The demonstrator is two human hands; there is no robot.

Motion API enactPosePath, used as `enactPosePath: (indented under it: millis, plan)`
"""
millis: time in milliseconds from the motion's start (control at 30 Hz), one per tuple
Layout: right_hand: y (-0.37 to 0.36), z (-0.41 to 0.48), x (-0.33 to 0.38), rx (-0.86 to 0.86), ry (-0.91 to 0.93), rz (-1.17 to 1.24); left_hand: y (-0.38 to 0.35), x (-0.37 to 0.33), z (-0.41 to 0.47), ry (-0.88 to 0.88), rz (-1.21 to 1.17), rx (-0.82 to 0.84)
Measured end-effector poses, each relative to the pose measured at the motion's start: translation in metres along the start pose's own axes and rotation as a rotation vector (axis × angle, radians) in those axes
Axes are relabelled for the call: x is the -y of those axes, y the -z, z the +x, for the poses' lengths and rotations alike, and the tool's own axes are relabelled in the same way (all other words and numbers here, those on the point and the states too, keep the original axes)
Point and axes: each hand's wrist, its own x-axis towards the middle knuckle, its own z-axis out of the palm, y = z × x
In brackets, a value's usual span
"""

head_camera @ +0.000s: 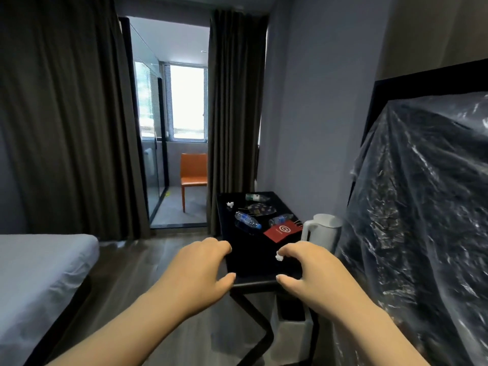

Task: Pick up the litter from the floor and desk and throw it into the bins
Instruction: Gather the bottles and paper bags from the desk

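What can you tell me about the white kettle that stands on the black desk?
The kettle is white, apparently matt plastic, with a rounded body and a loop handle facing left. It stands upright at the right side of the black desk. The red paper bag lies just left of it; the plastic sheet hangs close on its right. The right hand hides part of its base.
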Motion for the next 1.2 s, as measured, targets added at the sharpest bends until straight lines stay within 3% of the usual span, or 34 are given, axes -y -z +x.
enactPosePath:
  millis: [333, 833, 1200]
  plan:
    - [-0.061, 0.136, -0.029, 0.04, -0.022, -0.005, -0.042, 0.089, 0.118, 0.034, -0.032, 0.008]
    - [-0.179, 0.37, -0.04, 0.05, -0.201, 0.018, -0.104, 0.27, 0.332, -0.09, -0.076, 0.097]
    - [-0.249, 0.507, -0.096, 0.091, -0.322, 0.066, -0.176, 0.342, 0.485, -0.146, -0.094, 0.173]
